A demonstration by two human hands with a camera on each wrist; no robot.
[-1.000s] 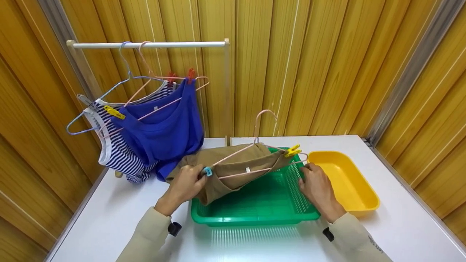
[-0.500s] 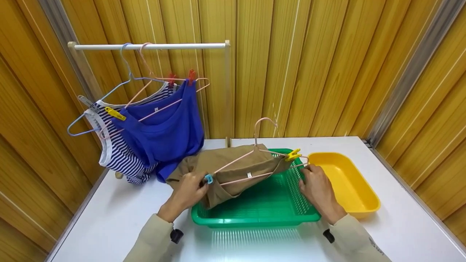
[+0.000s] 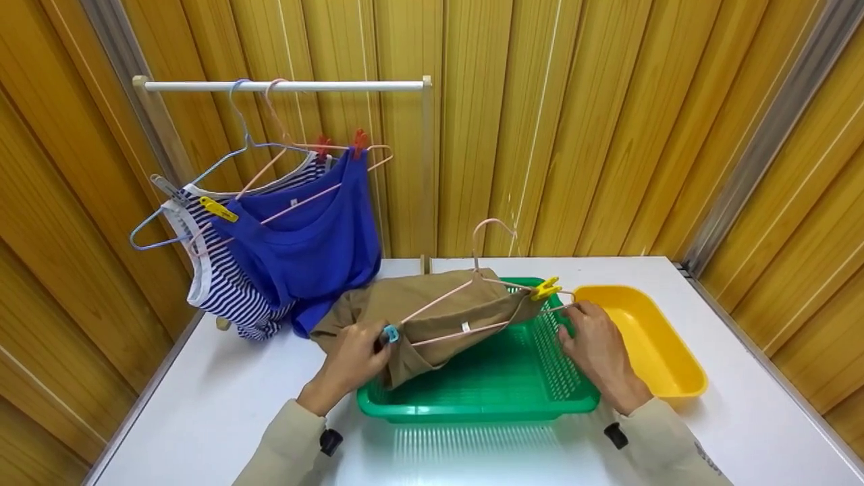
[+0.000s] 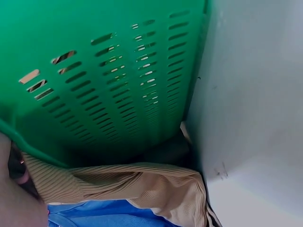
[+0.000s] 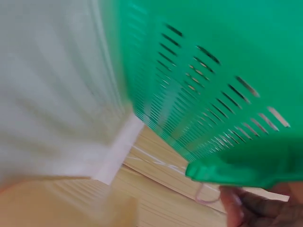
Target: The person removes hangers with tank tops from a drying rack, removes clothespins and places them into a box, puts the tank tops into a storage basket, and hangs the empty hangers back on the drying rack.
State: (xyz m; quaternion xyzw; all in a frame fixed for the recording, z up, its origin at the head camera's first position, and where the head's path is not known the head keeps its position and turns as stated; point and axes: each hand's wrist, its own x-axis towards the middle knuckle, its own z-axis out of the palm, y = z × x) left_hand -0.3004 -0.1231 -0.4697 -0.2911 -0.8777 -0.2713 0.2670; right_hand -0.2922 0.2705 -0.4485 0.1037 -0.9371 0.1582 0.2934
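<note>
A brown garment (image 3: 432, 297) lies over the left and back of the green basket (image 3: 486, 408), on a pink hanger (image 3: 439, 297) with its hook upright. At the left shoulder, my left hand (image 3: 351, 358) pinches a blue clothespin (image 3: 391, 333), whose rear part the fingers hide. A yellow clothespin (image 3: 545, 289) grips the right shoulder. My right hand (image 3: 597, 344) holds the hanger's right end with its fingertips, beside the basket's right rim; the contact is partly hidden. Brown cloth (image 4: 142, 184) shows below the basket wall in the left wrist view.
A rack with a white rail (image 3: 290, 86) stands back left. On it hang a blue top (image 3: 304, 236) and a striped top (image 3: 233, 287), pegged to hangers. A yellow tray (image 3: 648, 344) stands right of the basket. Yellow panelled walls (image 3: 607, 135) border the white table (image 3: 223, 398).
The hanger with the brown garment has sunk slightly and its hook sits lower, the left hand moving down with it. The right hand has stayed nearly in place.
</note>
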